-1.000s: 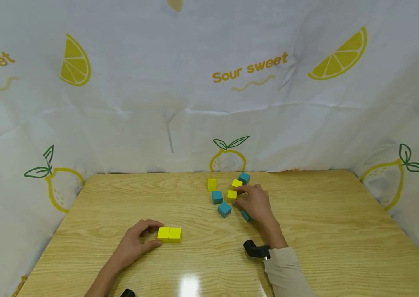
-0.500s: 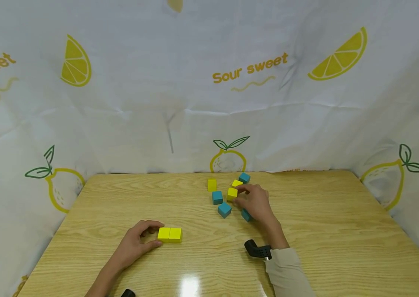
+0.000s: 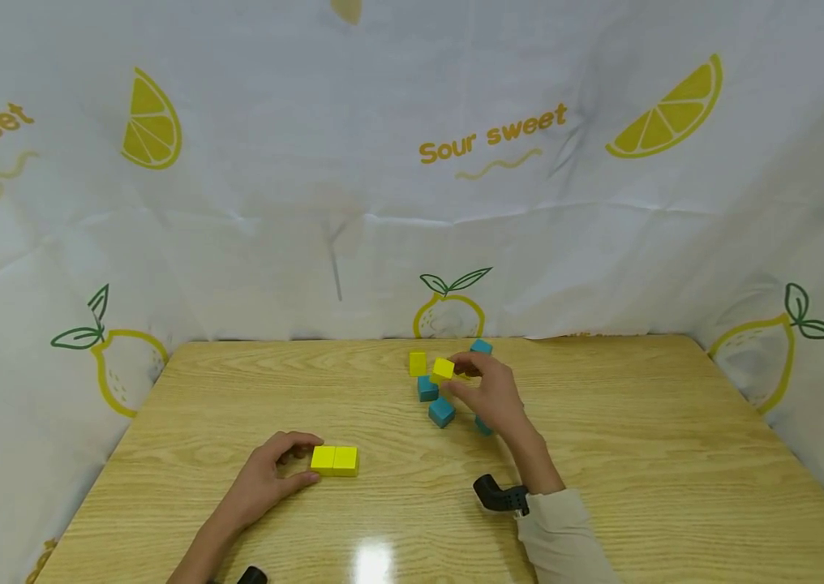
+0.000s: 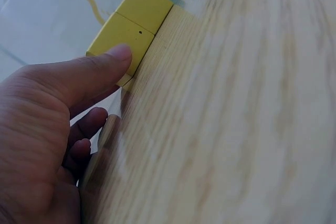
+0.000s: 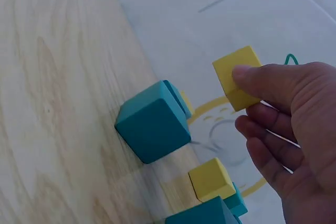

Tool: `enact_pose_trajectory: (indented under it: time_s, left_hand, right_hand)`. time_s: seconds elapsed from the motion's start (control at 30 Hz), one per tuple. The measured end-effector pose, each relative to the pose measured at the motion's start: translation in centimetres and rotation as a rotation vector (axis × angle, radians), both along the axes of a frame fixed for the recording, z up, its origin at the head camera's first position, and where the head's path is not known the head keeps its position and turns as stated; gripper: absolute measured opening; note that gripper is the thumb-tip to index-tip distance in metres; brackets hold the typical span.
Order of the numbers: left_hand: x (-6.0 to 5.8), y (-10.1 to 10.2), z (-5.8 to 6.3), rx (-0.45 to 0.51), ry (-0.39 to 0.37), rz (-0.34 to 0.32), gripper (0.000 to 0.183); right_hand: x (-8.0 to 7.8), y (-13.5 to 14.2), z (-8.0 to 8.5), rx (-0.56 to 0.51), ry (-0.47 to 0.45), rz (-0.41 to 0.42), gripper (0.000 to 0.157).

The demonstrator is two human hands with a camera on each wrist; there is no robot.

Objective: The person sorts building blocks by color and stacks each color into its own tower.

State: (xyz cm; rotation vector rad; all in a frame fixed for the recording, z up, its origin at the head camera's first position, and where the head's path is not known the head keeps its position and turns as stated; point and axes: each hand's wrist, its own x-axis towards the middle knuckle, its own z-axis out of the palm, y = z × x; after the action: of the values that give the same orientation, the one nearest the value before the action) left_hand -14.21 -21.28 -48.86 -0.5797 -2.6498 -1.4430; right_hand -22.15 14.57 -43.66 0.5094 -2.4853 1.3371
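Two yellow cubes stand side by side on the table, a left cube (image 3: pixel 323 460) and a right cube (image 3: pixel 345 461), their faces touching. My left hand (image 3: pixel 262 478) pinches the left one between thumb and fingers; its thumb (image 4: pixel 118 55) lies on the cube's near face. Raised above the scattered cubes, another yellow cube (image 3: pixel 443 370) is held by my right hand (image 3: pixel 492 393), the thumb (image 5: pixel 252 77) pressed against one side. Below it sit a blue cube (image 3: pixel 427 391) and a second blue cube (image 3: pixel 442 413). The right hand hides most of one more yellow cube (image 5: pixel 210 179).
At the table's far side stand a yellow cube (image 3: pixel 417 363) and a blue cube (image 3: pixel 481 347). A further blue cube (image 3: pixel 482 427) is partly covered by the right wrist. A white lemon-print cloth (image 3: pixel 273 203) hangs behind the wooden table (image 3: pixel 675 454).
My right hand has lifted its yellow cube off the table and moved it slightly left and up. The left hand and its two yellow cubes have stayed in place.
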Motion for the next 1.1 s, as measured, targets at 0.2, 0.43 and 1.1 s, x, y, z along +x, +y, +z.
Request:
enact_pose_trajectory:
  time_s: [0.2, 0.43, 1.1]
  left_hand:
    - [0.0, 0.0, 0.1, 0.011, 0.007, -0.012, 0.042]
    - [0.0, -0.1, 0.0, 0.054, -0.02, -0.023, 0.043]
    - [1.1, 1.1, 3.2, 0.173, -0.006, -0.077, 0.05]
  right_hand:
    - [0.2, -1.5, -0.4, -0.013, 0.007, 0.056, 0.038]
    - [1.0, -4.0, -0.4, -0.008, 0.012, 0.159, 0.037]
    - [4.6, -10.2, -1.1, 0.004, 0.014, 0.343, 0.033]
